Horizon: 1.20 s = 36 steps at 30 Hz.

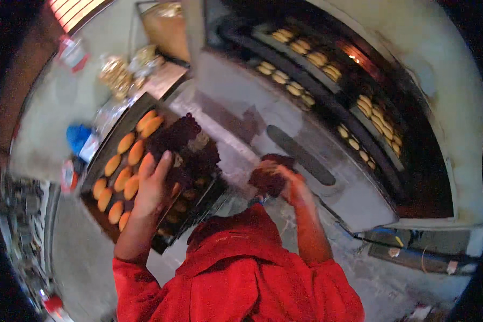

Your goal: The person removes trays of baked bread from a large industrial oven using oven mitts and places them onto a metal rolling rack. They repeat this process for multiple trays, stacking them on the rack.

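My left hand [153, 185] is over a dark baking tray [116, 225] of golden oval buns [126, 143], its fingers spread beside a dark maroon cloth [177, 137] that lies over the tray's right part. Whether those fingers grip the cloth cannot be told. To the right, my right hand [296, 185], somewhat blurred, holds another bunched dark red cloth [267, 177] in front of the oven's pale ledge [229, 84]. The tray seems to rest on further trays, partly hidden under the cloth and my left forearm.
Inside the open oven [426, 181], rows of buns [318, 59] sit on trays. A long dark slot [302, 155] marks the ledge. Plastic bags [114, 74], a blue item [79, 139] and a red-and-white container [72, 54] are at the left.
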Each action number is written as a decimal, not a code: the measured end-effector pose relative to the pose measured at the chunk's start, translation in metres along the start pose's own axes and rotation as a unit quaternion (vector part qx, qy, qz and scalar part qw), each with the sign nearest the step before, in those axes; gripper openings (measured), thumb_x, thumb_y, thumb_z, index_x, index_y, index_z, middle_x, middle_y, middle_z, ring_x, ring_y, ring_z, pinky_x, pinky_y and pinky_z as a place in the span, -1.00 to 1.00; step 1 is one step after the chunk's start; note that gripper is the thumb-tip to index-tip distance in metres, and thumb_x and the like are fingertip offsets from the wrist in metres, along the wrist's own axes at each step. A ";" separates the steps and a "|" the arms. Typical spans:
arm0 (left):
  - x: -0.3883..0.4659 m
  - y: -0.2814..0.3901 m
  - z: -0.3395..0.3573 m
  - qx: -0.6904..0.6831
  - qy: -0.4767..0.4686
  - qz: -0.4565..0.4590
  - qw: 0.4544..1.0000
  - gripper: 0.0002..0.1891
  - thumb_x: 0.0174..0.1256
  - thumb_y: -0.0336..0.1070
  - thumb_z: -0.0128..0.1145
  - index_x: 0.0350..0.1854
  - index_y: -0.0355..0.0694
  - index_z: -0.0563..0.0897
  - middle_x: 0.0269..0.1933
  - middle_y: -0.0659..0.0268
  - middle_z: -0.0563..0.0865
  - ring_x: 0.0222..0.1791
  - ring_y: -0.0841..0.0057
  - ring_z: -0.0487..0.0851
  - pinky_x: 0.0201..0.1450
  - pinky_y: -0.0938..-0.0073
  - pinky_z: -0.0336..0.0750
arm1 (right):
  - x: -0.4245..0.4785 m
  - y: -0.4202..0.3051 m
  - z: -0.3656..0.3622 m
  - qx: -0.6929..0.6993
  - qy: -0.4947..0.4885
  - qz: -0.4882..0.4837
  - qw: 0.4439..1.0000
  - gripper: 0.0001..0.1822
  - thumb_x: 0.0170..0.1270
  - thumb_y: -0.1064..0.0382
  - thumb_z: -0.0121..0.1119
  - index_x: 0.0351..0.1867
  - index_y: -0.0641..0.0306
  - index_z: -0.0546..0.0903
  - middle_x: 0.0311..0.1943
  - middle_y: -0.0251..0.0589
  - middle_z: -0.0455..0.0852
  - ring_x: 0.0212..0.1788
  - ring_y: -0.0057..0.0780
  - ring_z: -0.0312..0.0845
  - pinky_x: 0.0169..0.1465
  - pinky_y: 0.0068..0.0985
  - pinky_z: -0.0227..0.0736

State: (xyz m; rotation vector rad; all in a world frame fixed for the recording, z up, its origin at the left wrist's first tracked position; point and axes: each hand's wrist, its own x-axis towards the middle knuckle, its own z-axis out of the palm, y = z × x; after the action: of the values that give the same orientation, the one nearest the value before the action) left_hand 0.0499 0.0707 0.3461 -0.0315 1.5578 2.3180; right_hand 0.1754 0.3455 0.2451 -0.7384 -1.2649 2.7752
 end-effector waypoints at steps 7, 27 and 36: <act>0.237 -0.092 0.186 -0.044 -0.212 -0.117 0.969 -0.76 0.20 -0.21 -0.02 -0.18 -0.25 0.47 -0.24 0.25 0.59 -0.28 0.44 0.57 -0.18 0.42 0.47 | -0.010 -0.176 -0.228 0.168 0.162 -0.292 0.928 -0.69 0.18 0.23 -0.09 -0.10 0.34 0.43 -0.14 -0.12 0.53 -0.05 -0.28 0.41 0.08 -0.32 0.26; 0.355 -0.084 0.439 0.135 -0.165 -0.103 0.972 -0.75 0.26 -0.20 -0.17 -0.12 -0.19 0.44 -0.23 0.23 0.59 -0.31 0.35 0.59 -0.35 0.13 0.54 | -0.023 -0.387 -0.299 -0.764 0.482 -0.065 0.424 -0.47 0.19 0.06 -0.07 0.15 0.23 0.20 0.17 -0.18 0.24 0.23 -0.33 0.06 0.27 -0.43 -0.08; 0.184 -0.024 0.133 -0.048 -0.128 -0.095 0.986 -0.73 0.09 -0.35 -0.01 -0.16 -0.34 0.45 -0.34 0.19 0.59 -0.41 0.37 0.60 -0.37 0.38 0.52 | -0.149 -0.257 -0.226 -0.283 0.378 -0.374 0.798 -0.62 0.13 0.13 -0.03 -0.06 0.30 0.41 -0.05 -0.19 0.48 0.00 -0.25 0.37 0.07 -0.34 0.27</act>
State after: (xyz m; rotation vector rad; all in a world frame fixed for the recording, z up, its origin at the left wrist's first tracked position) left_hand -0.0932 0.2483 0.3386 0.0875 1.2593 2.1499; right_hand 0.3541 0.6510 0.3626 -0.9336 -1.6536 1.2590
